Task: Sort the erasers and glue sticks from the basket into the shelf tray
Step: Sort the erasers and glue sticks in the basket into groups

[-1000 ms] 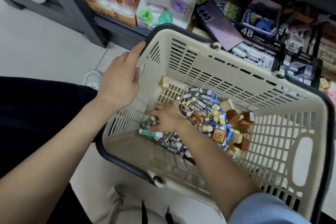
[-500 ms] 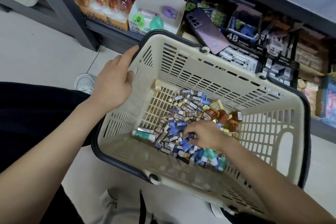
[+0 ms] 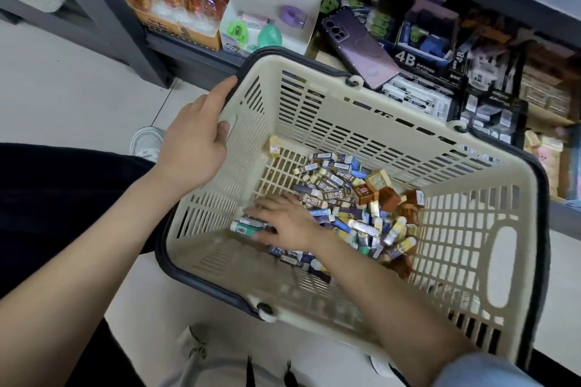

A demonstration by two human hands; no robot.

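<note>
While my left hand (image 3: 191,148) grips the near-left corner of the cream plastic shopping basket (image 3: 361,122), thumb hooked inside the slotted wall and fingers wrapped over the dark rim, my right hand (image 3: 287,221) is down on the basket floor. It lies palm-down with the fingers spread flat over the left edge of the pile, pressing on a glue stick with a green and white label (image 3: 246,227) that lies on its side, poking out from under my fingertips. Whether any finger has actually curled round it I cannot tell; nothing is lifted clear of the floor.

Most of the stock sits heaped in the middle and right of the basket: sleeved erasers (image 3: 330,181) marked 2B in brown, blue and cream wrappers, a few squat brown cube-shaped erasers (image 3: 364,193) toward the far right, and more small tubes with yellow and white caps (image 3: 397,226) jumbled beside my wrist. One lone yellow eraser (image 3: 274,145) rests apart in the far-left corner against the wall.

Beyond the basket is the low shelf (image 3: 188,50), crowded with display boxes; one dark tray of boxed 4B erasers (image 3: 418,94) sits just behind the far rim. A purple phone (image 3: 358,44) lies face-down across that stock, and a white carton holding green and purple tape dispensers (image 3: 267,28) stands to its left.
</note>
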